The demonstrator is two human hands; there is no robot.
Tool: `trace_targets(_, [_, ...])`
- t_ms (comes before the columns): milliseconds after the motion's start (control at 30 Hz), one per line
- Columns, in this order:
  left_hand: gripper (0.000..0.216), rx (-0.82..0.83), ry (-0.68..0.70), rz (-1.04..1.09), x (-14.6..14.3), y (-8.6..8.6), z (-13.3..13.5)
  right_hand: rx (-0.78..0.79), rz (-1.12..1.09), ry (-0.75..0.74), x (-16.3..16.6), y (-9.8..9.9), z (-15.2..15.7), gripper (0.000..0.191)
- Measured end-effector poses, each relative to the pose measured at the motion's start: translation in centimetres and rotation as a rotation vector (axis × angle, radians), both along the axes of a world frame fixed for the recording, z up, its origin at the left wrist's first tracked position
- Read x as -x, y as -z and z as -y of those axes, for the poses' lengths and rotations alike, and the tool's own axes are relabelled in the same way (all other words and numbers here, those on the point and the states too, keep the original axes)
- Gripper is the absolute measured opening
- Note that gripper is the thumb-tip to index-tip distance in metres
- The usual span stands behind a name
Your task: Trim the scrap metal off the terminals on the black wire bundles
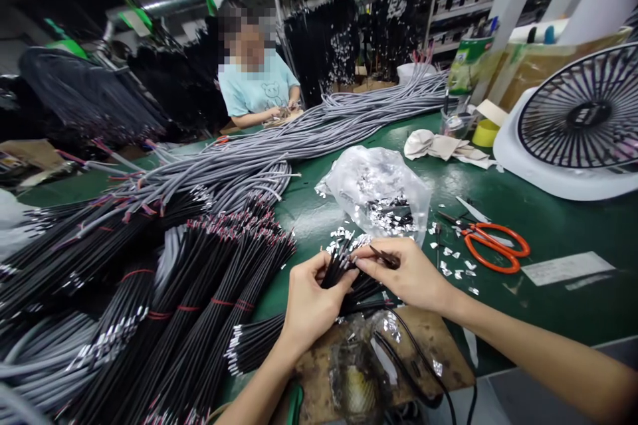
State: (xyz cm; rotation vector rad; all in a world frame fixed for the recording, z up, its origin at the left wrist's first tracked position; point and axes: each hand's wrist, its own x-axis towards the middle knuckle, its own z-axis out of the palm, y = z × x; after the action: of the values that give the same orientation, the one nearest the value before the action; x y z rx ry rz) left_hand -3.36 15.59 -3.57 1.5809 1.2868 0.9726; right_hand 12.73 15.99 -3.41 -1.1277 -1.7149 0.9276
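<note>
Wires (197, 305): black, with red or silver ends, tied in sheaves with red bands; on the bench (553, 212), left of the bag (393, 169).
Cables (269, 146): grey, a long heap running from left of the bag to behind it.
Co-worker (259, 89): a person in a light blue shirt, beyond the bag and to its left; what their hands work on is too small to tell.
Left hand (312, 299): in front of the bag and a little to its left; grip wrapped around the bundle (339, 264), thumb lying along its near side.
Bundle: black wires, just in front of the bag, silver ends standing clear of the left fingers. Step in hand, as I judge it: fine finger work on these ends, one hand steadying and the other picking.
Bag: clear plastic, slumped, with silver tabs (458, 273) in it; more lie loose in front of it and to its right.
Tool (386, 257): dark, tucked among the fingers of the right hand (411, 272), in front of the bag; its kind is unclear.
Right hand: thumb and forefinger brought together at the bundle's ends; whether they pinch a single end, I cannot tell. The next move seems to call for a firm left hold and a light, exact pinch that spares the neighbouring ends.
Scissors (472, 234): orange-handled, right of the bag.
Fan (591, 113): well right of the bag.
</note>
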Motion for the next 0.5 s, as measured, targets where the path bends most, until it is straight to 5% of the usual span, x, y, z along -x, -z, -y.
trace_targets(233, [0.011,-0.029,-0.003,0.027,0.02,0.03,0.00,-0.054,0.023,-0.013,-0.09,-0.01,0.14,0.016])
trace_targets(500, [0.021,0.064,0.152,-0.025,0.47,-0.07,0.13,-0.095,0.082,0.012,-0.33,0.00,0.20,0.016])
